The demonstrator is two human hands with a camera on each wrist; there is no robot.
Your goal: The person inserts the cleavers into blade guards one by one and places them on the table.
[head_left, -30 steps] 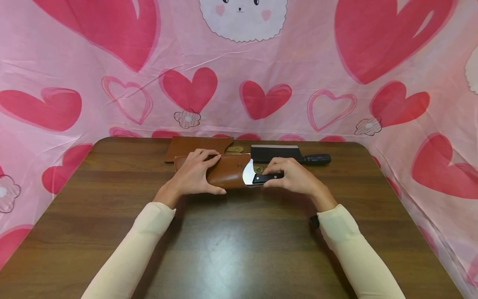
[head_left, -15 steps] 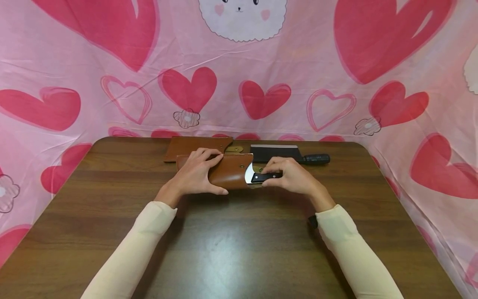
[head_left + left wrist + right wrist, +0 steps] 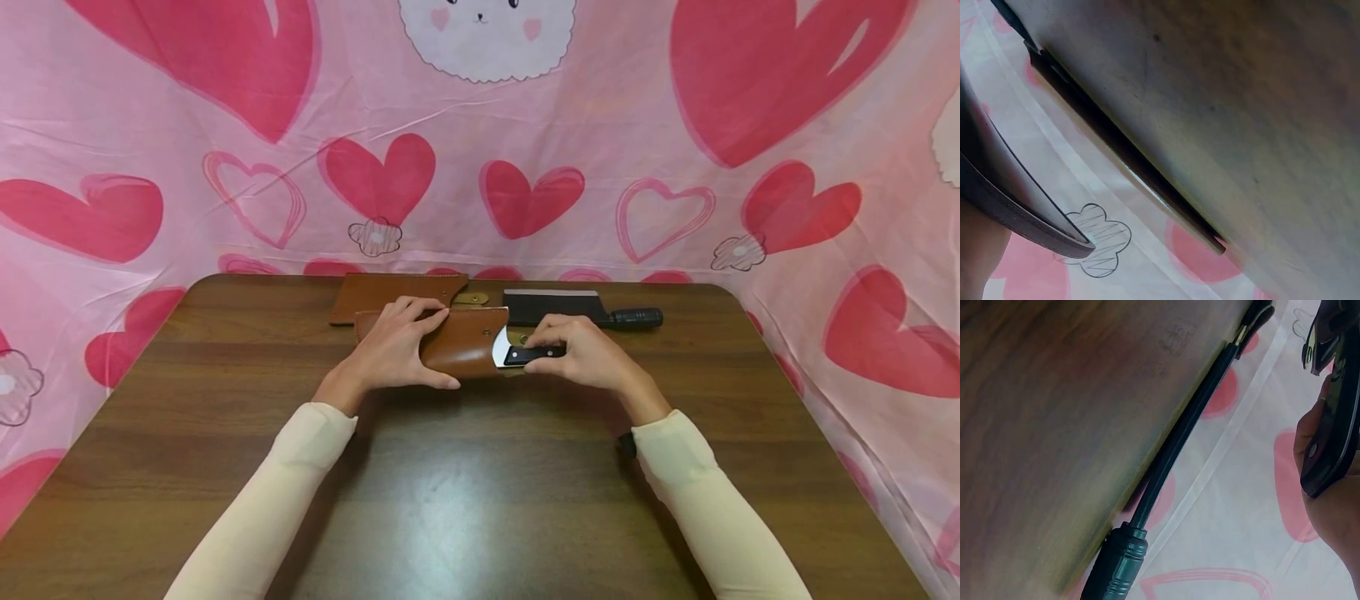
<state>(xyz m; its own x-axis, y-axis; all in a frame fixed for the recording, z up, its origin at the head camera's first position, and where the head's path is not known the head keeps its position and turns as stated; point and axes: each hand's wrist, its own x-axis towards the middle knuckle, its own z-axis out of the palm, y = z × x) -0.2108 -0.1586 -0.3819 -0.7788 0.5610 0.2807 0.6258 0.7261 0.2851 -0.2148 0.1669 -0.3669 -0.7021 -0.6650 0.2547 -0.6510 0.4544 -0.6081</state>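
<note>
Most of the knife (image 3: pixel 517 357) is hard to see, because its blade (image 3: pixel 501 350) is tucked inside the brown cover (image 3: pixel 468 346). Only a bit of shiny metal peeks out at the cover's right end. The left hand (image 3: pixel 393 350) hides the cover's left part; it holds the cover, fingers at the far edge and thumb at the near edge. The right hand (image 3: pixel 588 354) pinches the black handle and hides its end. A strap with a gold button (image 3: pixel 523 340) is partly behind those fingers. The left wrist view is dim and cuts off the cover.

A second ago, a little more metal showed; now the handle is closer to the cover. Behind, on the table (image 3: pixel 442 500), the other cover (image 3: pixel 393 298) and the other knife (image 3: pixel 551 307) lie where they were.
</note>
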